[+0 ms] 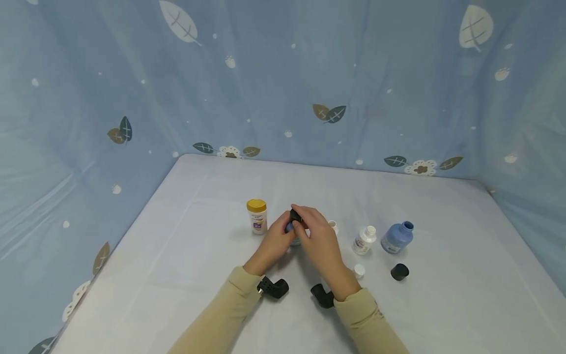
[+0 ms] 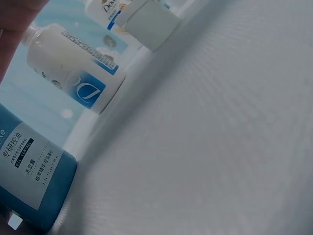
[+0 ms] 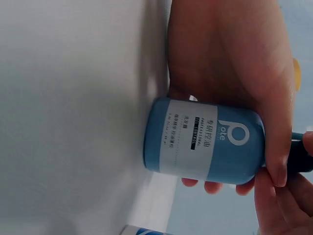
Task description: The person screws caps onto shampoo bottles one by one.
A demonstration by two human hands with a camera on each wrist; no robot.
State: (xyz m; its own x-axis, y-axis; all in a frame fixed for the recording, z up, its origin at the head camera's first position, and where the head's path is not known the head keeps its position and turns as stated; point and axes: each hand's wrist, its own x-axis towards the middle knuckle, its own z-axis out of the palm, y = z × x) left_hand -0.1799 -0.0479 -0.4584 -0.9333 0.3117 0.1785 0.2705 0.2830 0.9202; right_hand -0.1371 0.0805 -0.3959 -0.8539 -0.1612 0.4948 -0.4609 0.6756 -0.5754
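A small blue shampoo bottle (image 3: 234,164) with a white label stands on the table, its base against the white cloth. My left hand (image 1: 275,244) grips it, with thumb and fingers wrapped around the upper body in the right wrist view. At the bottle's neck, my right hand (image 1: 322,242) pinches a black cap (image 1: 295,215) between thumb and fingers. Whether the cap sits fully on the neck is hidden by the fingers. In the head view the two hands cover most of the bottle.
A yellow-lidded white bottle (image 1: 258,219) stands left of the hands. To the right are an uncapped white bottle (image 1: 364,241), an uncapped blue bottle (image 1: 396,238), a loose white cap (image 1: 359,271) and a black cap (image 1: 400,272). Another white bottle (image 1: 333,225) is partly hidden behind my right hand.
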